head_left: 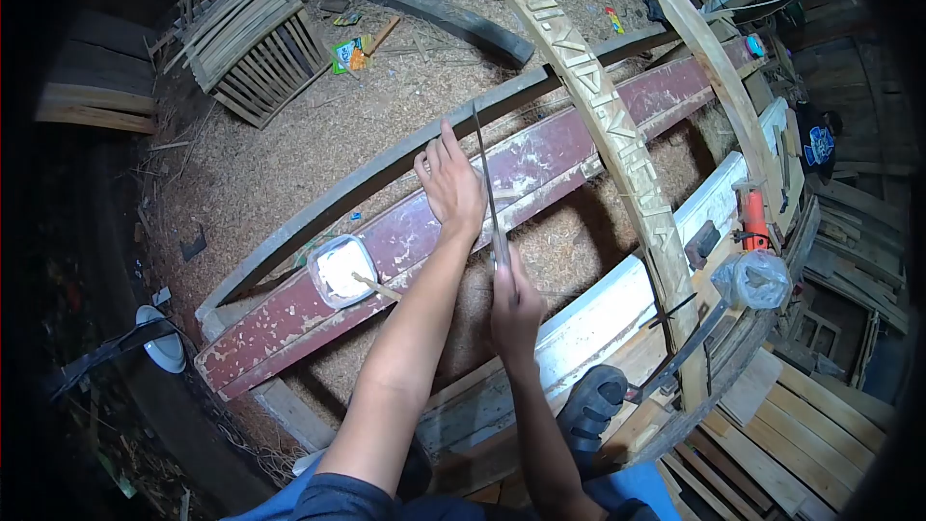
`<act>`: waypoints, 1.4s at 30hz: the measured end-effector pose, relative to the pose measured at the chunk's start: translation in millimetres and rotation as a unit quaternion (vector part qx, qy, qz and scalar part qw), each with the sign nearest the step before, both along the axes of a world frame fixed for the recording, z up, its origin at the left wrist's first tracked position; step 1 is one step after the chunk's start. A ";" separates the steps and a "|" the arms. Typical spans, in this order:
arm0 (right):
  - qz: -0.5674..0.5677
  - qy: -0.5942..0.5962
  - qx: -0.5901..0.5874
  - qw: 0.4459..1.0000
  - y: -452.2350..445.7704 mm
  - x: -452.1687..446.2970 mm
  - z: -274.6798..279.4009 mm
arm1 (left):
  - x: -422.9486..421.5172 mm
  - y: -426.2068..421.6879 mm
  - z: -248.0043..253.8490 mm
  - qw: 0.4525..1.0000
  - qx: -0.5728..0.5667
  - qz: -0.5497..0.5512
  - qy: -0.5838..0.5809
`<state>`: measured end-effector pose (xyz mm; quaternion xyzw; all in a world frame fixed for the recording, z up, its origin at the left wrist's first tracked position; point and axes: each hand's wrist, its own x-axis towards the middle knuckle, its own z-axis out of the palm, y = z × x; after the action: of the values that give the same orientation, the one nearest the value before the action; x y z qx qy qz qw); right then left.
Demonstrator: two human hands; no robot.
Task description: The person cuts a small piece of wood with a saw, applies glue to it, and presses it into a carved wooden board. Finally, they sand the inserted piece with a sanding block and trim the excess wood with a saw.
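Observation:
My right hand [515,309] is closed around the grip of a long, thin handsaw [486,159], its blade seen nearly edge-on. The blade points away from me, crossing the maroon plank [540,159], with its tip near the grey curved beam [376,170]. Just left of the blade, my left hand [451,178] lies over the maroon plank with its fingers stretched toward the curved beam. Whatever is under the left palm is hidden. A clear tub of white paste [341,270] with a stick in it stands on the plank, left of my forearm.
A curved timber with many small wooden pieces [608,121] crosses the planks at the right. Beyond my right hand lie a white plank [603,304], an orange power tool [754,217] and a plastic bag [757,280]. A slatted wooden crate [256,48] stands on the shavings-strewn ground.

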<state>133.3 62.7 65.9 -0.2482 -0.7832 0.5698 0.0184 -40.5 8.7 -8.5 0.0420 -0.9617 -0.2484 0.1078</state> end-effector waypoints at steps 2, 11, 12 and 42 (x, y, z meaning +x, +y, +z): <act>-0.019 0.038 0.016 0.999 -11.3 44.3 -0.6 | -0.7 -1.3 4.1 1.000 -0.001 -0.002 -0.014; 0.003 -0.026 0.033 0.999 2.1 6.6 17.3 | 0.9 -2.6 0.8 1.000 -0.010 -0.008 -0.016; 0.011 0.068 0.069 0.995 0.0 31.3 1.0 | 0.8 -0.5 0.1 1.000 -0.015 0.002 -0.007; -0.010 0.018 0.024 0.999 -0.6 -10.8 4.2 | -3.7 0.1 -6.4 0.998 -0.055 -0.005 -0.005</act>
<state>122.4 62.1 70.0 -0.2446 -0.7940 0.5548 0.0443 -44.2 8.8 -14.9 0.0330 -0.9746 -0.1956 0.1038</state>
